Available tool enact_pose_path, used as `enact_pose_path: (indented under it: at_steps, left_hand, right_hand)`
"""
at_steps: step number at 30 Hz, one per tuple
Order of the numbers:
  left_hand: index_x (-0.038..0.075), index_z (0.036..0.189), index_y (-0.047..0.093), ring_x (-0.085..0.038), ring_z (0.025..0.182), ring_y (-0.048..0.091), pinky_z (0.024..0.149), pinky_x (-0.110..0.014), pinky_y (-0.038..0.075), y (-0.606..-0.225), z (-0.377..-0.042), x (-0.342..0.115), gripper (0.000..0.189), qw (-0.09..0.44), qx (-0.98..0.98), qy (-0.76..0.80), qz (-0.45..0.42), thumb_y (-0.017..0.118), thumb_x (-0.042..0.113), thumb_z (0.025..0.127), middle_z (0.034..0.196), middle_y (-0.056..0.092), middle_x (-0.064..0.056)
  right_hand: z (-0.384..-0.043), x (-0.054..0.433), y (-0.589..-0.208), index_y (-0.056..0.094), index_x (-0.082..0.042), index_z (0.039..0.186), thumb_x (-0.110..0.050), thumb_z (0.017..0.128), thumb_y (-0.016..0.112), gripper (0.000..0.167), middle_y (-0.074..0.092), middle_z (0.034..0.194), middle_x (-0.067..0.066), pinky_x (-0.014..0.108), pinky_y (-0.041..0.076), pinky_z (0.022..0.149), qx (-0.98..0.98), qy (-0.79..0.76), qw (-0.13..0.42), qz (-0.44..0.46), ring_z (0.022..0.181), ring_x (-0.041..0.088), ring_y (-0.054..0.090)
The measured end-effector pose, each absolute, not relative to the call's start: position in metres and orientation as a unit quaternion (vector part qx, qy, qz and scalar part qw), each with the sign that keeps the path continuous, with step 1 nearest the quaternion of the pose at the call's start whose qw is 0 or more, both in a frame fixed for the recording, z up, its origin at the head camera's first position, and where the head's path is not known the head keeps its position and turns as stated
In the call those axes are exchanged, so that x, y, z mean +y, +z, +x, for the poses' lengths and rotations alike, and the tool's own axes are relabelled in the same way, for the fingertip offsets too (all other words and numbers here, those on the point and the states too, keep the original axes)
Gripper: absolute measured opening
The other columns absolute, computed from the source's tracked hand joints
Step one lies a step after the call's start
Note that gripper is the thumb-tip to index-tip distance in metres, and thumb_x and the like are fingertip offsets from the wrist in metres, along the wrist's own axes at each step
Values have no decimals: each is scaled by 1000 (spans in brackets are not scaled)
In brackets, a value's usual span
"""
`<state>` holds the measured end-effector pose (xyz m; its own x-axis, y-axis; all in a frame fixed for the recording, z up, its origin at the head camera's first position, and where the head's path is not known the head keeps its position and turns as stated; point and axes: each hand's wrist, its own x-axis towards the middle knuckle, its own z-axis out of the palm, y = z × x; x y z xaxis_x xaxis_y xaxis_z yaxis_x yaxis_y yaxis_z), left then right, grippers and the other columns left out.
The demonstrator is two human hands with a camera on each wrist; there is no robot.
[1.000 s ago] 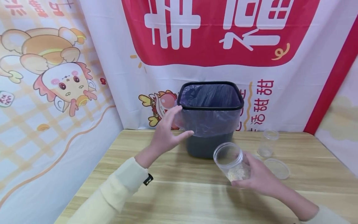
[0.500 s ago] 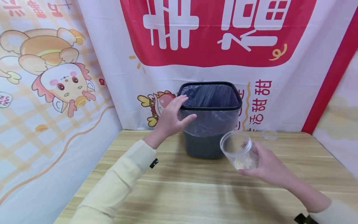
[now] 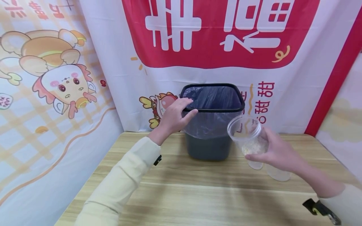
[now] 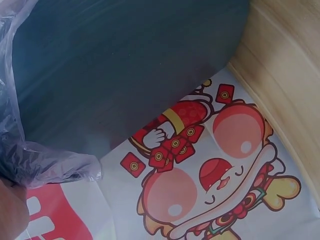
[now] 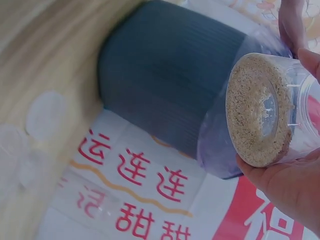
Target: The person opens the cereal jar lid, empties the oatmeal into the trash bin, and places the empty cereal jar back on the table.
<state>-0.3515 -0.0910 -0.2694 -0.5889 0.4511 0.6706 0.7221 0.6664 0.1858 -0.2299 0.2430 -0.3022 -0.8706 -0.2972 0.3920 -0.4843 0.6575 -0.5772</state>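
Note:
My right hand (image 3: 275,150) grips a clear plastic jar (image 3: 240,133), tilted with its open mouth toward the upper left. Pale grains (image 5: 250,110) lie in its bottom, seen through the base in the right wrist view. The jar is right of a dark trash can (image 3: 209,149) lined with a translucent plastic bag (image 3: 212,125). At the can's front left corner, my left hand (image 3: 173,117) rests with extended fingers over the black rim and the thumb in front. Only a bit of that hand (image 4: 11,210) shows in the left wrist view, beside the bag's edge.
Behind the right hand, a small clear container (image 3: 255,165) and a clear round lid (image 3: 280,175) are on the wooden table (image 3: 186,201). A printed cloth (image 3: 158,75) hangs right behind the trash can, and another printed cloth (image 3: 93,141) borders the left side.
My right hand has raised the jar, moving it up and slightly right. My left hand has moved right and up to the trash can's rim. The trash can has stayed in place.

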Motion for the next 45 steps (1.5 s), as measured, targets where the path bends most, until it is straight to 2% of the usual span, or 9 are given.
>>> enact_pose_path:
  at_steps: [7, 11, 15, 23, 29, 32, 37, 45]
  left_hand:
    - [6, 128, 63, -21, 128, 48, 110, -32, 32, -267, -352, -90, 44, 304, -862, -223, -340, 51, 38, 99, 130, 61, -8]
    - [6, 127, 64, -21, 126, 50, 109, -31, 33, -265, -352, -89, 42, 303, -861, -223, -342, 49, 36, 101, 128, 62, -8]
    - [7, 126, 65, -20, 124, 52, 108, -31, 34, -266, -352, -90, 40, 301, -864, -225, -336, 50, 34, 101, 127, 63, -8]
    - [8, 123, 67, -20, 121, 54, 106, -32, 38, -268, -351, -90, 39, 305, -863, -228, -333, 51, 34, 100, 125, 64, -7]
    - [7, 123, 67, -20, 121, 54, 106, -32, 37, -267, -352, -89, 39, 309, -859, -230, -337, 51, 33, 100, 125, 64, -8]
    - [7, 124, 67, -20, 122, 53, 107, -31, 36, -267, -352, -89, 39, 311, -859, -228, -336, 51, 34, 100, 126, 64, -8]
    - [7, 124, 66, -20, 122, 53, 107, -31, 36, -266, -351, -89, 39, 315, -858, -229, -336, 51, 33, 100, 126, 64, -8]
    - [6, 124, 66, -20, 123, 53, 107, -31, 35, -268, -351, -89, 39, 315, -859, -226, -335, 50, 33, 100, 125, 64, -8]
  right_hand:
    - [-240, 249, -275, 34, -5, 142, -27, 72, 88, 91, 52, 131, 17, 35, 53, 77, -895, 375, 126, 208, 105, 32, 53]
    - [-246, 252, -256, 28, -11, 147, -32, 71, 87, 98, 46, 138, 15, 46, 54, 80, -904, 363, 125, 186, 114, 35, 49]
    - [-254, 252, -238, 28, -14, 148, -36, 72, 86, 98, 45, 138, 14, 55, 53, 82, -909, 354, 131, 177, 120, 37, 47]
    - [-276, 253, -208, 29, -5, 144, -39, 72, 85, 97, 45, 133, 21, 54, 54, 78, -917, 336, 159, 145, 114, 40, 48]
    - [-293, 248, -188, 35, -6, 139, -34, 71, 87, 90, 51, 123, 18, 52, 56, 74, -920, 303, 190, 163, 101, 35, 56]
    - [-300, 243, -179, 35, -7, 141, -33, 70, 88, 92, 51, 126, 17, 55, 54, 76, -921, 287, 198, 174, 103, 34, 55]
    - [-311, 234, -168, 34, -3, 140, -31, 66, 90, 96, 49, 124, 19, 58, 53, 77, -934, 248, 204, 157, 102, 36, 55]
    - [-327, 223, -167, 33, 0, 140, -23, 62, 91, 100, 48, 124, 22, 60, 51, 81, -942, 184, 221, 172, 106, 38, 51]
